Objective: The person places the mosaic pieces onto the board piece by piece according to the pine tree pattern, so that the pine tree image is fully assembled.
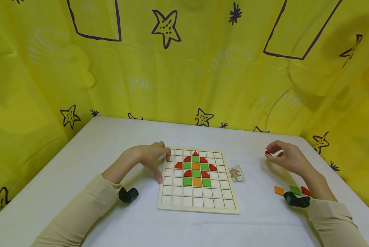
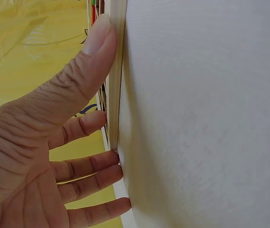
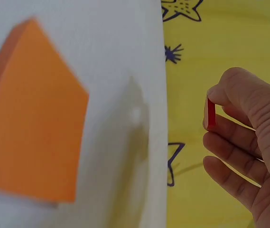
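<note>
A wooden grid board (image 1: 176,203) lies flat on the table, with red, green and orange tiles (image 1: 195,166) set in its middle and upper squares. Along its left edge is my left hand (image 1: 152,159), thumb against the side and the other fingers spread toward the upper left corner. In the left wrist view, the thumb (image 2: 99,45) rests along the board's edge (image 2: 117,71). Off to the right of the board, my right hand (image 1: 286,156) is raised above the table. It pinches a small red tile (image 3: 211,114) between thumb and index finger.
A small pattern card (image 1: 236,173) lies at the board's right edge. Nearer the right forearm are an orange tile (image 1: 278,190), a green tile (image 1: 295,190) and another red tile (image 1: 306,191). A yellow patterned curtain (image 1: 184,75) surrounds the table's back and sides.
</note>
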Motion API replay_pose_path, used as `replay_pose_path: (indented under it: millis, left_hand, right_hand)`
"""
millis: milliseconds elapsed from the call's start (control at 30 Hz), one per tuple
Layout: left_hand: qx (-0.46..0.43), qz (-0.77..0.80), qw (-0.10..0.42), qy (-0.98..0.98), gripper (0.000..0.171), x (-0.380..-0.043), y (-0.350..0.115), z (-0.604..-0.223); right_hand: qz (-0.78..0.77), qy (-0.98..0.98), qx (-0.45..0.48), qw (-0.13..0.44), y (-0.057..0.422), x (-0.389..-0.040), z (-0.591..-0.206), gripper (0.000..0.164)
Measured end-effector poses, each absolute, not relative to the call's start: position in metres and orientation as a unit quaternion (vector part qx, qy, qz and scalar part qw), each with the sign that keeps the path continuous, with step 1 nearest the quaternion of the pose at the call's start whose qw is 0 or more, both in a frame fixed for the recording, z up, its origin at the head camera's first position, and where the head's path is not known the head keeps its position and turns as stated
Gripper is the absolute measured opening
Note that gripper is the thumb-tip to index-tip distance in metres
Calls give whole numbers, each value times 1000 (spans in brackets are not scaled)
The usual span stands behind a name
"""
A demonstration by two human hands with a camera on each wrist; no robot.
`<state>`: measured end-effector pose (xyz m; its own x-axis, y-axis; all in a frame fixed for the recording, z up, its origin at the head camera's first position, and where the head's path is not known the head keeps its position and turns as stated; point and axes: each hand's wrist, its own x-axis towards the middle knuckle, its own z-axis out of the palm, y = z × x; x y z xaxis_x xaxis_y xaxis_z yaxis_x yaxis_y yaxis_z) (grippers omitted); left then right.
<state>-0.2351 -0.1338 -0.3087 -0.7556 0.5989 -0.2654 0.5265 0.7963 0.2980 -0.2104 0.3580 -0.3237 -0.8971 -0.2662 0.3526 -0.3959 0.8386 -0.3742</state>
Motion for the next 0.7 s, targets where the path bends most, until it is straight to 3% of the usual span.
replay_pose_path:
  millis: [433, 700]
  left_hand:
    - [304, 108, 179, 930, 66, -236, -134, -310]
    - [305, 107, 177, 930, 66, -235, -133, -309]
  right_hand:
    - [226, -926, 237, 188, 318, -199, -303, 17]
    - [223, -903, 295, 217, 296, -195, -296, 24]
